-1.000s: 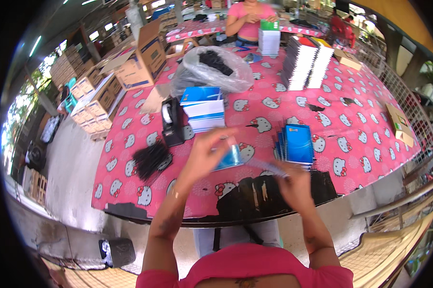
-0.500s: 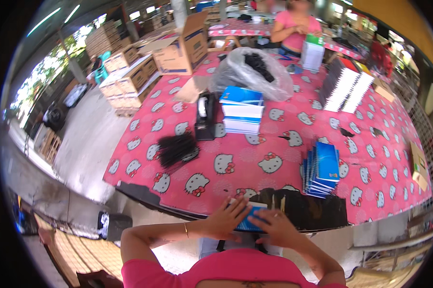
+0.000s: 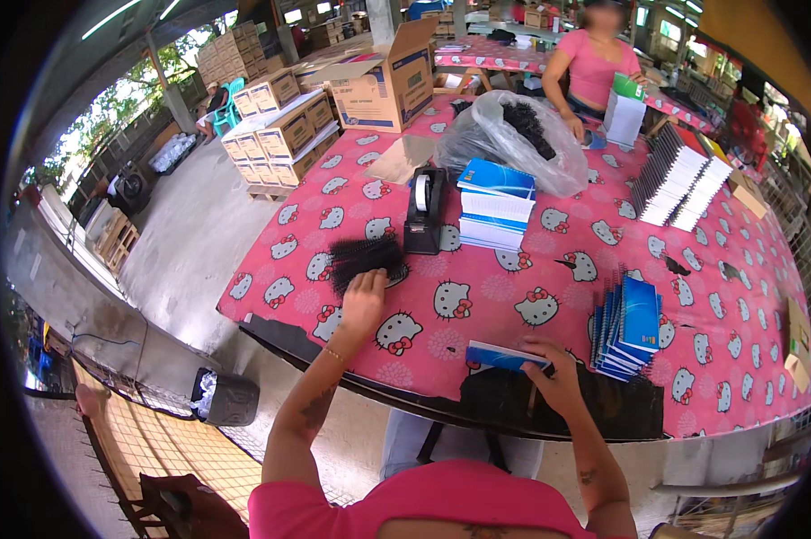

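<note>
My right hand (image 3: 556, 377) grips a blue-covered notebook (image 3: 506, 356) by its right end, over the front edge of the table. Farther left, my left hand (image 3: 367, 295) reaches to a pile of black spiral binding coils (image 3: 362, 259), its fingers closed at the pile's near edge. Whether a coil is pinched there is too small to make out. Beside my right hand stands a stack of blue spiral-bound notebooks (image 3: 627, 325). A stack of blue-covered notebooks with white page edges (image 3: 495, 205) sits beyond, next to a black tape dispenser (image 3: 426, 211).
The table has a pink patterned cover (image 3: 495, 292). A clear plastic bag (image 3: 549, 148) of black coils, an open carton (image 3: 378, 94) and spiral notebook stacks (image 3: 679, 184) stand toward the back. Across the table is a person in pink (image 3: 594, 58). A bin (image 3: 228, 398) is on the floor at left.
My left hand has left the notebook and moved forward and left to the black coils. My right hand now holds the notebook alone, raised from the table edge. The view has shifted.
</note>
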The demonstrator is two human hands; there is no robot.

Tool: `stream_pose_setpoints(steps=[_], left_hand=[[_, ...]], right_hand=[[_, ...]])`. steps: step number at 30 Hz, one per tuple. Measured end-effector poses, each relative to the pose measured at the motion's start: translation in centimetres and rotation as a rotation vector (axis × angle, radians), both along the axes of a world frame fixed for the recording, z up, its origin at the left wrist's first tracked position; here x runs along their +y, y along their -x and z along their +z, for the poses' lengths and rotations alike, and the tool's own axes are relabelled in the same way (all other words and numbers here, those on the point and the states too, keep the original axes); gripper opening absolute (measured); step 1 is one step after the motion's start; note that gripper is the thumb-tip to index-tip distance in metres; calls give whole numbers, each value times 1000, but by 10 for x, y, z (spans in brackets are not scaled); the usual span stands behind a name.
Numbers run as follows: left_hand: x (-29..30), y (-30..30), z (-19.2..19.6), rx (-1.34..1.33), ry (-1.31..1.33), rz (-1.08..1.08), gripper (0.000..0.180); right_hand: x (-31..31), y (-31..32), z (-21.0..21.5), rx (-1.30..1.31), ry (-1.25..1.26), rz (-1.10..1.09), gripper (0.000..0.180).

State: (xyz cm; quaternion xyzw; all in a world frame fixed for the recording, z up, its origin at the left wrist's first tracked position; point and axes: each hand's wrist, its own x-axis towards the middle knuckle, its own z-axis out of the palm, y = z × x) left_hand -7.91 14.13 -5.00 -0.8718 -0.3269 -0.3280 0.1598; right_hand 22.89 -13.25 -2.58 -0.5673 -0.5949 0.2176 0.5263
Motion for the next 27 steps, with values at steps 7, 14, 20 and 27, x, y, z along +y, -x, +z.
stream_pose_setpoints(steps=[7, 14, 20, 27], left_hand=[[-48, -30, 20, -4, 25, 62, 33], [-47, -37, 6, -89, 5, -6, 31], [-110, -66, 38, -540, 700, -221, 15], [-159, -82, 38, -739, 1017, -358, 23]], right_hand=[[3, 33, -21, 395, 29, -175, 29], [5, 35, -29, 482, 96, -160, 34], [5, 31, -32, 563, 36, -138, 33], [6, 18, -20, 468, 104, -36, 19]])
